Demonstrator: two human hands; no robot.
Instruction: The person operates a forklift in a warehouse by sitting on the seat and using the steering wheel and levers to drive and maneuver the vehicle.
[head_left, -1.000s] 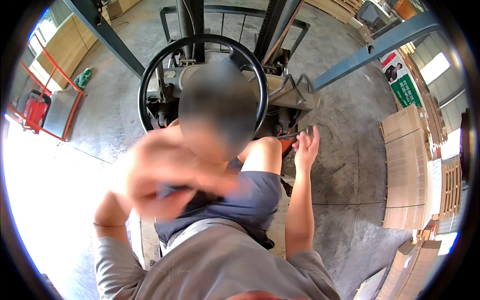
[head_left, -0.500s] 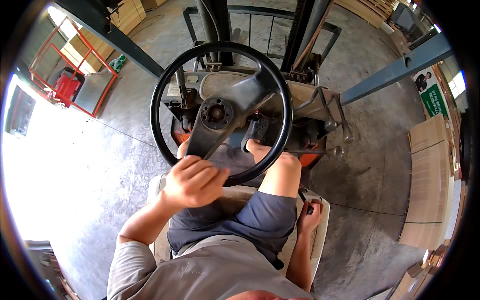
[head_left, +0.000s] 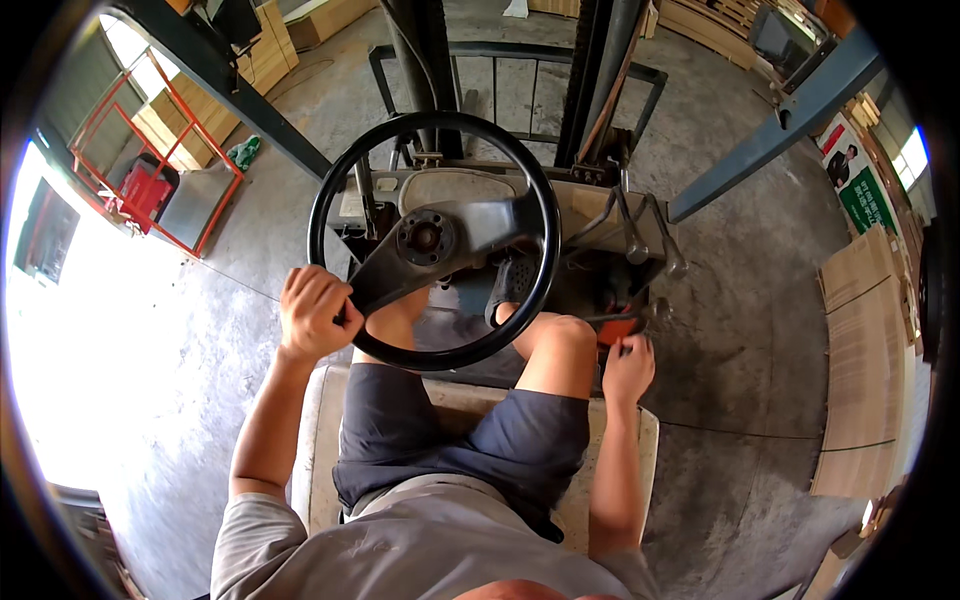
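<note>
On the left rim of a black steering wheel [head_left: 427, 238], my left hand [head_left: 318, 310] is closed, its fingers wrapped over the rim. Beside my right knee, my right hand [head_left: 629, 370] grips a small dark lever knob [head_left: 627, 349], mostly covered by the fingers. Several metal levers with round knobs [head_left: 637, 250] stand ahead of that hand, apart from it. Between the wheel's spokes, a dark clog [head_left: 512, 286] on my foot shows near the pedals.
Ahead rises a forklift mast [head_left: 428, 70] with a load guard [head_left: 530, 50]. Slanted posts [head_left: 780, 135] flank the front. A red-railed cart [head_left: 195, 190] stands at left on the concrete floor [head_left: 740, 330]. Stacked boards [head_left: 860, 370] line the right side.
The steering wheel has turned clockwise, my left hand going with it from the bottom to the left side. My right hand has moved forward from beside the seat with the lever knob.
</note>
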